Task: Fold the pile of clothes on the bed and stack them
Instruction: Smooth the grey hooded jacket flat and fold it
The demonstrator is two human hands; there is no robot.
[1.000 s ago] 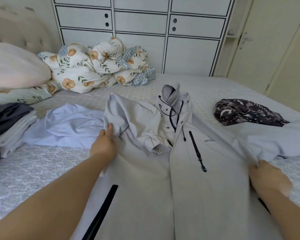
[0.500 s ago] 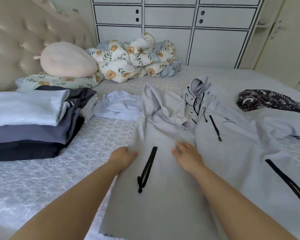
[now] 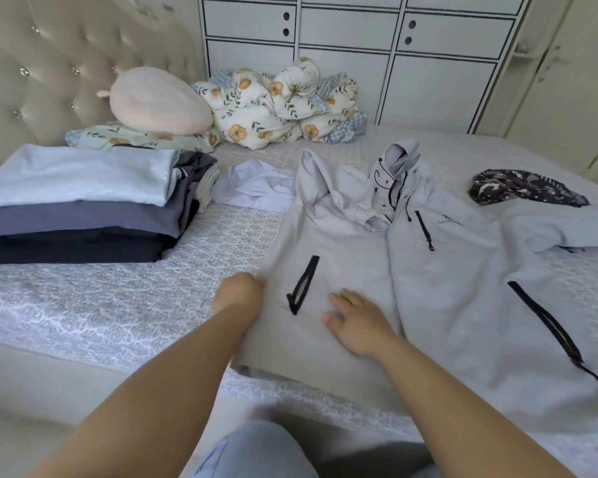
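Two bare forearms reach in from the bottom of the view, and both hands are down on the light grey hooded jacket (image 3: pixel 446 288) spread across the bed (image 3: pixel 118 305). Left hand (image 3: pixel 239 294) sits at the jacket's left edge, fingers curled round the fabric, so that grip is holding the jacket's side. Right hand (image 3: pixel 358 322) lies flat on the front panel, fingers straight and spread, pressing the cloth, gripping nothing. Between the two hands runs a black pocket zip (image 3: pixel 304 283), slanted. A second black pocket zip (image 3: pixel 546 322) shows on the jacket's right side, and a shorter chest zip (image 3: pixel 423 229) higher up beside a small printed logo. The hood (image 3: pixel 399 163) stands bunched at the top of the jacket, with one sleeve crumpled just left of it.

Over on the left, a stack of folded clothes (image 3: pixel 80 208) rests on the bed: pale blue on top, grey beneath, dark navy at the bottom. A loose white garment (image 3: pixel 256 184) lies between the stack and the jacket. Far right, a dark patterned garment (image 3: pixel 522 188) lies unfolded. Beyond, a pink plush pillow (image 3: pixel 159 101) rests against the tufted headboard (image 3: pixel 49 63), beside a bundled floral duvet (image 3: pixel 277 105), with white cabinets (image 3: pixel 359 46) behind.
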